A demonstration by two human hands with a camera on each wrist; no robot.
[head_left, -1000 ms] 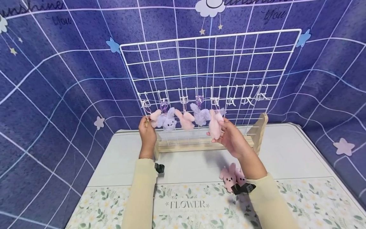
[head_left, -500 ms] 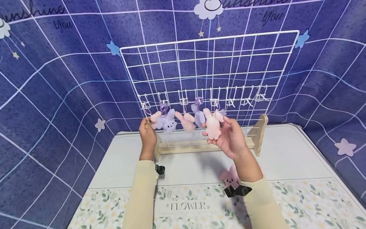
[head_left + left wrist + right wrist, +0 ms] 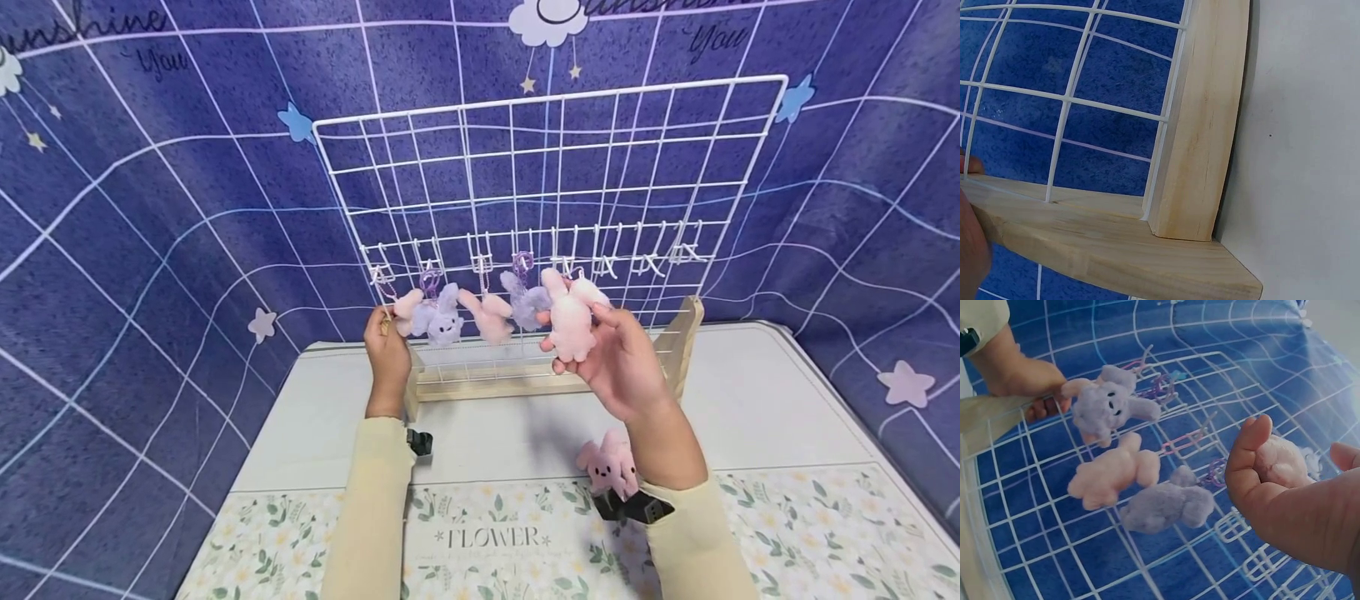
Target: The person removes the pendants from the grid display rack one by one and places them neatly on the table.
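Note:
My right hand (image 3: 626,367) holds a pink plush bunny keychain (image 3: 573,325), its back turned to me, just in front of the white wire grid (image 3: 592,150). Whether its chain is on the hook behind cannot be told. In the right wrist view, that hand's fingers (image 3: 1247,456) curl round the bunny (image 3: 1282,462). At the grid's left end, my left hand (image 3: 387,354) grips the wooden end piece (image 3: 1104,244) of the stand. Hanging between the hands are pink bunnies (image 3: 489,317) and lavender bunnies (image 3: 442,319) on hooks.
Bare white hooks (image 3: 647,265) line the grid to the right. More pink bunnies (image 3: 606,467) lie on the table below my right forearm. A floral mat (image 3: 487,533) covers the table's near part. Behind the grid hangs a blue patterned cloth (image 3: 225,125).
My right hand first turned the pink bunny, then brought it a little up and to the right, nearer to me. The left hand has stayed at the stand's end.

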